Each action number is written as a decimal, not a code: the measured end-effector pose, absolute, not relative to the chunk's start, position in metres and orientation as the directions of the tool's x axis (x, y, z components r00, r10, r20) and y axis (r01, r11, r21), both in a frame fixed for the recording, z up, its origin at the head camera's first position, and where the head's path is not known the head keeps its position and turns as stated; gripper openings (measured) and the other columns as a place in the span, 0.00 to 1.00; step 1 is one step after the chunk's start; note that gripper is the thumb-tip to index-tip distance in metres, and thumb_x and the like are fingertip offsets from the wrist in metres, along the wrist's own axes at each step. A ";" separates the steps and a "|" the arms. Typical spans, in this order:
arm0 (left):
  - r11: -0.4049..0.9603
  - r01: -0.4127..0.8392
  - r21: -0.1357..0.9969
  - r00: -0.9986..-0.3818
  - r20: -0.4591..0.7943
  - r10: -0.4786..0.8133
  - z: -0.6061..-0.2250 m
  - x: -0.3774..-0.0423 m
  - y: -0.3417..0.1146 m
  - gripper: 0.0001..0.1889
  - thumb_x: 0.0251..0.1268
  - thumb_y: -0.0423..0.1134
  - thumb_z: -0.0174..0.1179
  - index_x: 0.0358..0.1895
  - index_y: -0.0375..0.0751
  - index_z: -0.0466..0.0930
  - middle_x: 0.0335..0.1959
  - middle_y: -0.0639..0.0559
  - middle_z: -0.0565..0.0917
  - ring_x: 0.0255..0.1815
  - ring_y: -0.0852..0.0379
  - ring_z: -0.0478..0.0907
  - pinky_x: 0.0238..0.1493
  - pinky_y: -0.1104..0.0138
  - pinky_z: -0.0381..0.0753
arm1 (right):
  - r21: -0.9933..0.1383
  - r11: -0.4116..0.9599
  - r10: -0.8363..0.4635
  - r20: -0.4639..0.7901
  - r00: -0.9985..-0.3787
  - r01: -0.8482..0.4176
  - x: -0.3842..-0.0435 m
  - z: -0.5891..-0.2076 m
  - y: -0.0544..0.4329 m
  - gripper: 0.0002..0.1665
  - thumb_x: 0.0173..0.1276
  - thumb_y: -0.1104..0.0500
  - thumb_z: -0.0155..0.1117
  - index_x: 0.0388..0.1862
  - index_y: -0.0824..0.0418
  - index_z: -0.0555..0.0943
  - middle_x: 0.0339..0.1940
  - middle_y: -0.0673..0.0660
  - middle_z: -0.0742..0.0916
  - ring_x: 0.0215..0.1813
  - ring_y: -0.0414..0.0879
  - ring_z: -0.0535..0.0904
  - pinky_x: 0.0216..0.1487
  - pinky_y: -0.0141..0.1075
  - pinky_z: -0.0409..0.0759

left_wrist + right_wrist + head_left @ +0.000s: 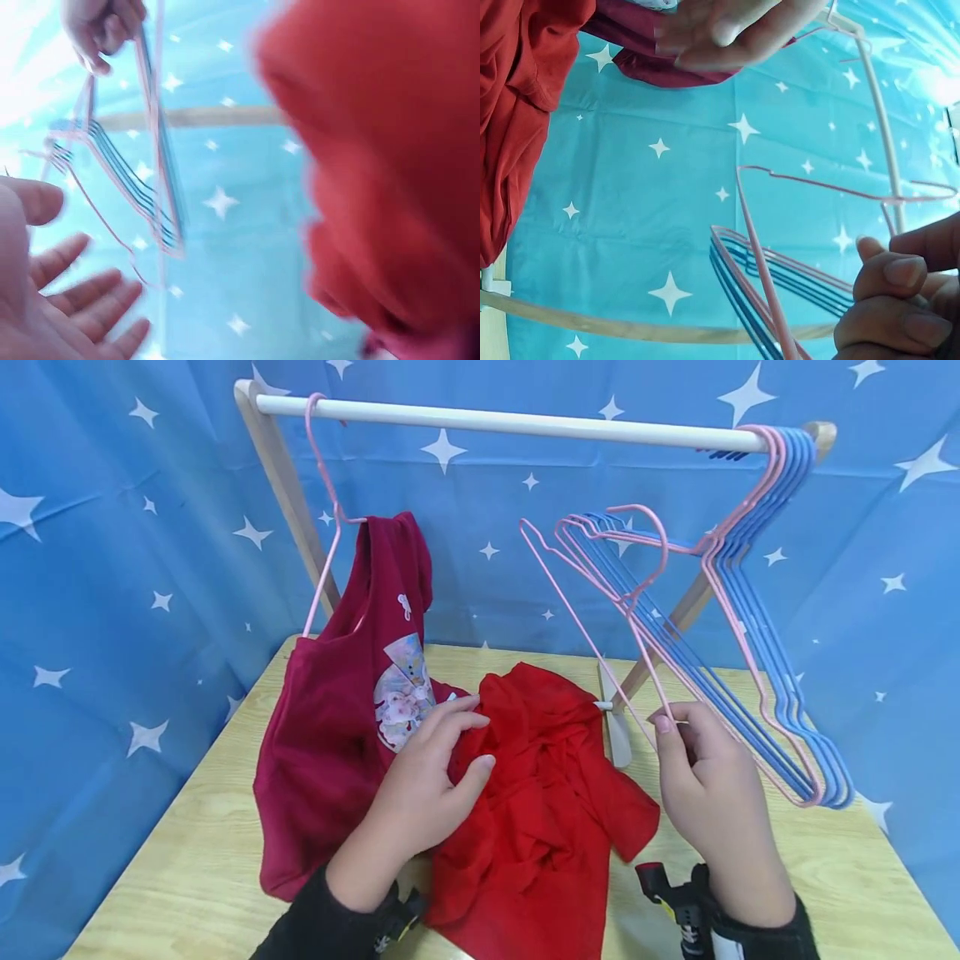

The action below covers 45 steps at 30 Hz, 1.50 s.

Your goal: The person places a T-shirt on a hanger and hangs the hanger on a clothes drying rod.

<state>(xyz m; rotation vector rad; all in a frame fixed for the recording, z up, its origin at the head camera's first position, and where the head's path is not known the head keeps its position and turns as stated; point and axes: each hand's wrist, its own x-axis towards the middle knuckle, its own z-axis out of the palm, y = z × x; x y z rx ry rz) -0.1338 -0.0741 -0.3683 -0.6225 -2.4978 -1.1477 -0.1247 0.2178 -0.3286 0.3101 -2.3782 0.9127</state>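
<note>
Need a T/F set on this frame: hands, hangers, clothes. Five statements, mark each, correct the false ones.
1. The right hand holds a pink hanger. True.
2. The held hanger's hook is on the white rail. False: its hook is free of the rail.
3. The left hand grips the red garment. False: its fingers are spread and hold nothing; the garment lies on the table.
4. The maroon garment is on another pink hanger. True.
5. Only pink hangers hang at the rail's right end. False: blue hangers hang there too.
</note>
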 end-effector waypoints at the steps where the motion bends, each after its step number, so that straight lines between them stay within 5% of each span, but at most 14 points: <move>1: 0.619 0.503 0.603 -0.855 0.453 0.254 -0.363 -0.135 -0.069 0.24 0.68 0.44 0.66 0.64 0.43 0.76 0.72 0.54 0.72 0.70 0.52 0.70 0.65 0.50 0.75 | -0.540 0.736 -0.017 0.588 -0.808 -0.408 -0.124 -0.328 0.217 0.06 0.78 0.61 0.59 0.48 0.61 0.80 0.16 0.47 0.71 0.15 0.44 0.64 0.21 0.35 0.64; 9: 0.886 0.366 0.284 -0.929 0.173 0.328 -0.339 -0.155 -0.029 0.22 0.68 0.55 0.65 0.53 0.41 0.78 0.40 0.51 0.82 0.42 0.51 0.82 0.46 0.55 0.80 | -0.546 0.729 -0.012 0.593 -0.805 -0.413 -0.121 -0.324 0.216 0.07 0.79 0.61 0.57 0.48 0.62 0.80 0.16 0.47 0.70 0.16 0.43 0.64 0.21 0.34 0.62; 20: 0.893 0.449 0.026 -0.889 -0.086 0.449 -0.354 -0.206 -0.002 0.34 0.62 0.52 0.71 0.69 0.44 0.74 0.60 0.45 0.79 0.61 0.45 0.76 0.60 0.51 0.77 | -0.542 0.730 -0.033 0.579 -0.814 -0.415 -0.116 -0.325 0.216 0.06 0.79 0.61 0.58 0.49 0.60 0.80 0.16 0.46 0.70 0.15 0.43 0.64 0.18 0.35 0.63; 25: 0.816 0.573 -0.071 -0.813 -0.173 0.556 -0.382 -0.230 -0.012 0.41 0.57 0.48 0.74 0.75 0.51 0.69 0.75 0.46 0.68 0.78 0.44 0.59 0.77 0.49 0.55 | -0.544 0.715 -0.043 0.592 -0.805 -0.439 -0.114 -0.325 0.215 0.05 0.79 0.63 0.57 0.48 0.61 0.80 0.15 0.46 0.69 0.15 0.42 0.64 0.20 0.34 0.62; 31: 0.754 0.656 -0.018 -0.739 -0.219 0.638 -0.402 -0.250 -0.030 0.49 0.55 0.51 0.73 0.82 0.56 0.58 0.84 0.48 0.52 0.84 0.44 0.41 0.80 0.47 0.35 | -0.514 0.732 -0.074 0.593 -0.802 -0.447 -0.113 -0.324 0.212 0.05 0.78 0.63 0.59 0.48 0.60 0.80 0.18 0.46 0.71 0.18 0.42 0.65 0.20 0.35 0.64; 37: 0.712 0.699 -0.066 -0.711 -0.165 0.683 -0.412 -0.261 -0.036 0.48 0.56 0.49 0.72 0.81 0.56 0.61 0.82 0.49 0.57 0.83 0.46 0.45 0.80 0.48 0.36 | -0.481 0.744 -0.106 0.600 -0.793 -0.464 -0.114 -0.325 0.208 0.04 0.76 0.63 0.61 0.47 0.61 0.79 0.18 0.45 0.71 0.17 0.41 0.65 0.21 0.35 0.66; 45: 0.630 0.762 -0.151 -0.645 -0.083 0.760 -0.429 -0.258 -0.026 0.26 0.65 0.46 0.69 0.66 0.51 0.78 0.65 0.49 0.77 0.68 0.50 0.70 0.76 0.53 0.58 | -0.467 0.744 -0.134 0.596 -0.792 -0.478 -0.116 -0.329 0.204 0.04 0.76 0.64 0.61 0.46 0.59 0.80 0.18 0.42 0.71 0.16 0.38 0.64 0.20 0.35 0.65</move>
